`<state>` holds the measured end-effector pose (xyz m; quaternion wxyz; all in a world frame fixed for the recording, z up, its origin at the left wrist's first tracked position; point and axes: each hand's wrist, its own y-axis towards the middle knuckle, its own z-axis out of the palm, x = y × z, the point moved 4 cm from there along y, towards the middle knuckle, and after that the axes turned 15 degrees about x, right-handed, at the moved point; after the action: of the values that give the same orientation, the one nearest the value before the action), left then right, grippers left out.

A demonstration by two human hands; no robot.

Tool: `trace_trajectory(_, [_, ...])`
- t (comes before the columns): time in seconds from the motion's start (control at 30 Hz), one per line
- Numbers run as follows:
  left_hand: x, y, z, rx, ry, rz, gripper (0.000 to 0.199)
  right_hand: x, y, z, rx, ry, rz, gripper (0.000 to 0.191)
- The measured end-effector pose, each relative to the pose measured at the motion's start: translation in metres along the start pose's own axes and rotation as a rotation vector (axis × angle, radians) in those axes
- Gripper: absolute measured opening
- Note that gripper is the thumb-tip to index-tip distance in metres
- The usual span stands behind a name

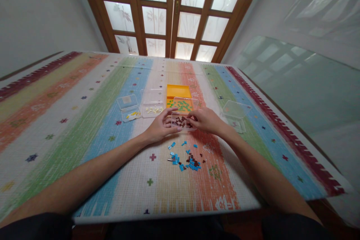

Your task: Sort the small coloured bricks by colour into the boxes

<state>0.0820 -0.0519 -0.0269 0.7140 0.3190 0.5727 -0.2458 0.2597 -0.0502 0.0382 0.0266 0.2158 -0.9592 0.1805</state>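
My left hand [162, 126] grips the left side of a clear plastic box [184, 129], thumb at the near edge and fingers behind. Brown pieces [180, 121] lie inside this box. My right hand [204, 120] is at the box's right side, its fingertips pinched together over the brown pieces; whatever they may hold is too small to make out. Nearer to me, blue pieces [193, 164] and some brown pieces are scattered on the striped tablecloth [135, 180].
Behind the box is an orange case [178, 91] with green pieces [184, 105]. To the left stand open clear boxes with cream pieces [153, 110] and yellow pieces [133, 115]. Another open clear box [236, 108] is at the right, beyond my right wrist.
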Motion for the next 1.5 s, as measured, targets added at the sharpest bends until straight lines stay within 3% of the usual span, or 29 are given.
trace_trajectory(0.4, [-0.002, -0.001, 0.001, 0.008, 0.023, 0.001, 0.072, -0.001, 0.000, 0.002, -0.079, 0.032, -0.030, 0.015])
trace_trajectory(0.73, [0.001, -0.001, -0.001, -0.012, -0.004, -0.015, 0.073, -0.002, -0.002, 0.000, -0.042, 0.028, -0.044, 0.021])
trace_trajectory(0.97, [0.001, 0.000, 0.000, -0.002, -0.009, 0.004, 0.074, 0.002, -0.027, -0.004, -0.134, 0.196, -0.272, 0.025])
trace_trajectory(1.1, [0.001, 0.000, 0.000, -0.018, 0.029, 0.002, 0.074, 0.017, -0.050, 0.008, 0.045, 0.281, -0.482, 0.023])
trace_trajectory(1.2, [0.001, 0.000, 0.000, -0.031, 0.049, -0.008, 0.074, 0.023, -0.062, 0.022, 0.161, 0.287, -0.544, 0.019])
trace_trajectory(1.5, [-0.002, -0.001, -0.001, -0.043, 0.063, -0.025, 0.073, 0.025, -0.068, 0.047, 0.211, 0.318, -0.548, 0.025])
